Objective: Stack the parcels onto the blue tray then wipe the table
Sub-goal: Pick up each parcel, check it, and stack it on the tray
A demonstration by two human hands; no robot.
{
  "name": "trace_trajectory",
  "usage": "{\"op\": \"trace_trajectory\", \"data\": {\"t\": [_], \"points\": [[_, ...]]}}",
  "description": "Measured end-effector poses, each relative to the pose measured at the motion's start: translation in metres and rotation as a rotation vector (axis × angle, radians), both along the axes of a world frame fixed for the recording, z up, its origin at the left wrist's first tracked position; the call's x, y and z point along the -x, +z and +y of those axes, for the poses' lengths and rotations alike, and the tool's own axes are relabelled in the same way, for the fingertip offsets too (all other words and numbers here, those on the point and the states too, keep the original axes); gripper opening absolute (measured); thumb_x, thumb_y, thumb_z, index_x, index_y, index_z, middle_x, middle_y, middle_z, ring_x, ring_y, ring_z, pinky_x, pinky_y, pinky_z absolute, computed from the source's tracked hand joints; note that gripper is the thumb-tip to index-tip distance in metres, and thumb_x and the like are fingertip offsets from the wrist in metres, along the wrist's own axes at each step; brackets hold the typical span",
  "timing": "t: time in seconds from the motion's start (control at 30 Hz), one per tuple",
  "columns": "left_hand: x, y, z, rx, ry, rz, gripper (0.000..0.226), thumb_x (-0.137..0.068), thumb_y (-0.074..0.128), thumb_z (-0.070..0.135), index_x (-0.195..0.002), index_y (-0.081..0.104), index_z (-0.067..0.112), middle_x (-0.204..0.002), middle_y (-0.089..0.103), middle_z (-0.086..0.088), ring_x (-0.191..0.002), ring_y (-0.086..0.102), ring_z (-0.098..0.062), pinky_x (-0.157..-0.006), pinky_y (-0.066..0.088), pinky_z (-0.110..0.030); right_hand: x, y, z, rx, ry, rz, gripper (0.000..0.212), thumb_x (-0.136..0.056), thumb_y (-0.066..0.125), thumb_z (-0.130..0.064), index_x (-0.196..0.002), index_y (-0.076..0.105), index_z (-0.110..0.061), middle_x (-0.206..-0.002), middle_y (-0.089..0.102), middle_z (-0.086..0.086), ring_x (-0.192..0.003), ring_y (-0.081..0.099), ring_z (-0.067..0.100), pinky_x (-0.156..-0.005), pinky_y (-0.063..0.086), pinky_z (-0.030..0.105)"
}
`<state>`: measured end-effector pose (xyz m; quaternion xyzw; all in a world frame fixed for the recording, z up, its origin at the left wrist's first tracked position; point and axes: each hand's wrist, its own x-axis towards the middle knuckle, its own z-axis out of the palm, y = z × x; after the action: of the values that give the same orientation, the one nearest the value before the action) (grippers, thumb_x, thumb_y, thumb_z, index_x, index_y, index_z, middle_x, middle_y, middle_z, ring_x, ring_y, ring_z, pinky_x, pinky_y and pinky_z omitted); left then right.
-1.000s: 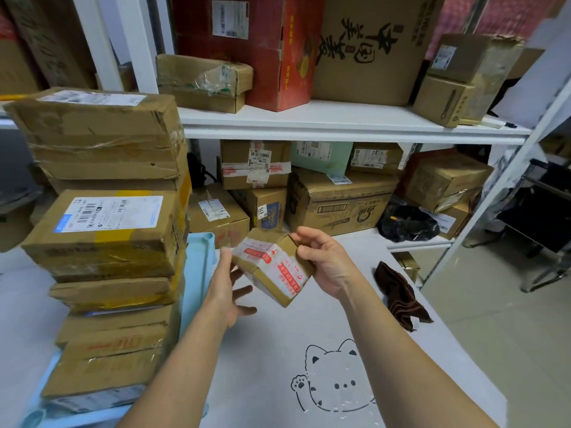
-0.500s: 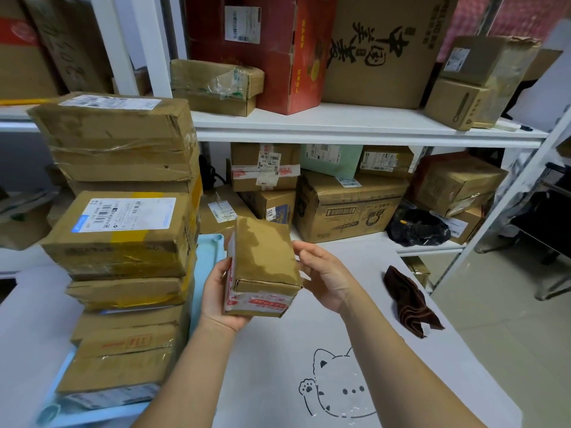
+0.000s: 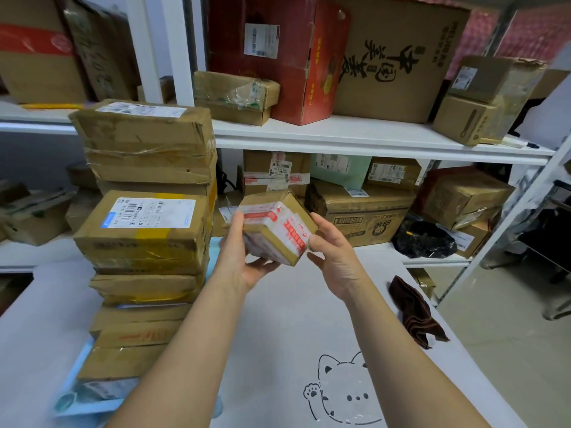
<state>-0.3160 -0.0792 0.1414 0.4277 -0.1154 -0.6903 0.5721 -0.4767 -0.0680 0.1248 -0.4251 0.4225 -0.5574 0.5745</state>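
Note:
A small brown parcel (image 3: 278,227) wrapped in red-printed tape is up in the air above the table, tilted. My left hand (image 3: 244,257) grips it from below and on its left side. My right hand (image 3: 333,254) touches its right edge with the fingertips. To the left stands a tall stack of parcels (image 3: 145,230) on the blue tray (image 3: 74,393), of which only the edges show. The white table (image 3: 278,319) has a cat drawing near me.
A dark brown cloth (image 3: 414,313) lies crumpled at the table's right edge. White shelves (image 3: 355,137) behind the table hold several cardboard boxes and a black bag (image 3: 426,239). Bare floor lies to the right.
The small parcel has been turned over between my hands and lifted a little, so its taped face shows. My view has moved closer to the stack.

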Motion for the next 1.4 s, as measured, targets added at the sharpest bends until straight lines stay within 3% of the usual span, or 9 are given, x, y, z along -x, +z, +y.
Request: {"op": "trace_trajectory", "data": {"t": [0.13,0.33,0.43,0.57,0.7,0.87,1.03,1.17,1.4], "points": [[-0.003,0.016,0.003,0.072,0.005,-0.169,0.046,-0.09,0.041,0.061,-0.124,0.044,0.03,-0.105,0.056,-0.002,-0.102,0.058,-0.03,-0.092,0.048,-0.053,-0.009,0.002,-0.002,-0.002,-0.166,-0.001,0.042,-0.079,0.073,-0.014,-0.119,0.061,-0.02,-0.113,0.068,0.001,-0.118,0.057,0.027,-0.106,0.038,0.046],[-0.024,0.031,0.018,0.265,0.122,-0.465,0.016,-0.095,0.051,0.019,-0.11,0.054,0.024,-0.113,0.065,-0.002,-0.088,0.062,-0.014,-0.065,0.05,-0.027,-0.034,0.017,-0.002,-0.043,-0.232,-0.109,0.04,-0.082,0.072,-0.025,-0.118,0.054,-0.02,-0.114,0.068,0.008,-0.109,0.063,0.025,-0.1,0.044,0.045],[-0.037,0.034,0.017,0.332,0.222,-0.519,0.031,-0.09,0.055,0.018,-0.121,0.057,0.02,-0.116,0.065,0.0,-0.095,0.065,-0.016,-0.06,0.05,-0.023,-0.05,0.029,-0.003,-0.022,-0.21,-0.053,0.023,-0.088,0.065,-0.032,-0.107,0.055,-0.025,-0.112,0.069,0.01,-0.095,0.066,0.023,-0.082,0.049,0.034],[-0.067,0.041,0.023,0.412,0.39,-0.633,0.026,-0.089,0.057,0.028,-0.115,0.059,0.033,-0.121,0.058,0.002,-0.107,0.059,-0.015,-0.085,0.054,-0.034,-0.084,0.044,-0.004,-0.009,-0.183,-0.003,0.022,-0.093,0.057,-0.035,-0.104,0.056,-0.016,-0.102,0.069,0.009,-0.076,0.064,0.021,-0.063,0.043,0.027],[-0.096,0.048,0.03,0.416,0.513,-0.69,0.035,-0.092,0.056,0.028,-0.127,0.055,0.027,-0.121,0.053,0.004,-0.104,0.057,-0.011,-0.072,0.053,-0.022,-0.119,0.054,-0.005,0.031,-0.153,0.183,0.015,-0.096,0.05,-0.036,-0.1,0.057,-0.024,-0.092,0.064,-0.001,-0.075,0.058,0.013,-0.07,0.048,0.03],[-0.128,0.048,0.023,0.309,0.605,-0.745,0.03,-0.092,0.056,0.03,-0.122,0.053,0.024,-0.125,0.055,0.001,-0.11,0.058,-0.019,-0.092,0.054,-0.038,-0.161,0.066,-0.011,0.02,-0.144,0.433,0.033,-0.097,0.041,-0.044,-0.088,0.064,-0.023,-0.095,0.066,0.002,-0.095,0.061,0.021,-0.091,0.049,0.041],[-0.15,0.049,0.011,0.281,0.616,-0.787,0.033,-0.096,0.05,0.028,-0.128,0.052,0.022,-0.13,0.051,-0.003,-0.114,0.055,-0.02,-0.094,0.053,-0.04,-0.185,0.077,-0.012,-0.039,-0.071,0.452,0.042,-0.092,0.038,-0.059,-0.079,0.061,-0.027,-0.094,0.066,0.004,-0.091,0.058,0.021,-0.089,0.043,0.036],[-0.159,0.052,0.0,0.26,0.613,-0.792,0.036,-0.098,0.046,0.024,-0.133,0.05,0.023,-0.133,0.048,-0.002,-0.118,0.054,-0.021,-0.097,0.051,-0.042,-0.197,0.078,-0.017,-0.077,-0.047,0.52,0.06,-0.091,0.039,-0.063,-0.106,0.063,-0.01,-0.113,0.065,0.007,-0.097,0.056,0.022,-0.097,0.041,0.043],[-0.165,0.045,-0.01,0.246,0.547,-0.81,0.044,-0.097,0.047,0.013,-0.14,0.043,0.025,-0.137,0.046,0.0,-0.122,0.052,-0.021,-0.098,0.05,-0.043,-0.205,0.075,-0.028,-0.102,-0.055,0.575,0.051,-0.094,0.037,-0.058,-0.11,0.059,-0.015,-0.108,0.055,0.002,-0.096,0.046,0.018,-0.093,0.04,0.039]]}}
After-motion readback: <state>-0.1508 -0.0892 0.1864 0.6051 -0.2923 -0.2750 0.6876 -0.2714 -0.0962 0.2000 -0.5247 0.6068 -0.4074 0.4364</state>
